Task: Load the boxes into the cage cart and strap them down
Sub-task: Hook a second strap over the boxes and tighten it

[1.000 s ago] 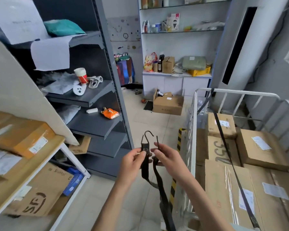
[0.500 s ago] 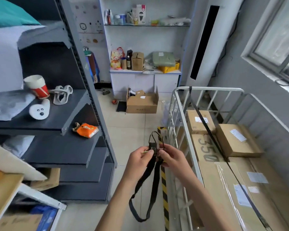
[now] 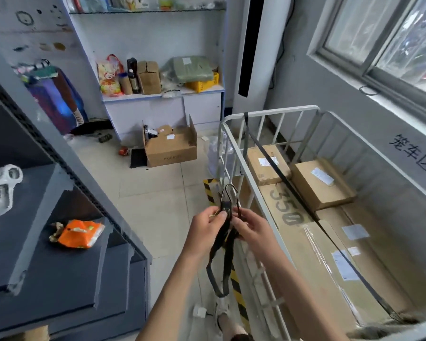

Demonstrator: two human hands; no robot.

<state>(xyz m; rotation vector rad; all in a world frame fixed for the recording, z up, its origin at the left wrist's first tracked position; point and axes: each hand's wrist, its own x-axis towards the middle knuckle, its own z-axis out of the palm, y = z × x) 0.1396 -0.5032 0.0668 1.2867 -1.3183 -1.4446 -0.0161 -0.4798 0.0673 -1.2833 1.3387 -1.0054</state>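
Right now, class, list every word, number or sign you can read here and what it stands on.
"350": on the long box in the cage cart.
"笼车区": on the grey wall beside the cart.
The white labels on the boxes: too small to read.
Print on the open floor box: blurred.

Cardboard boxes (image 3: 322,185) flat inside white cage cart (image 3: 268,113), black strap (image 3: 284,178) diagonally across them; hooked strap (image 3: 225,209) dangling alongside.

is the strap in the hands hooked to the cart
Not hooked. Left hand and right hand hold the strap beside the cart, hook free.
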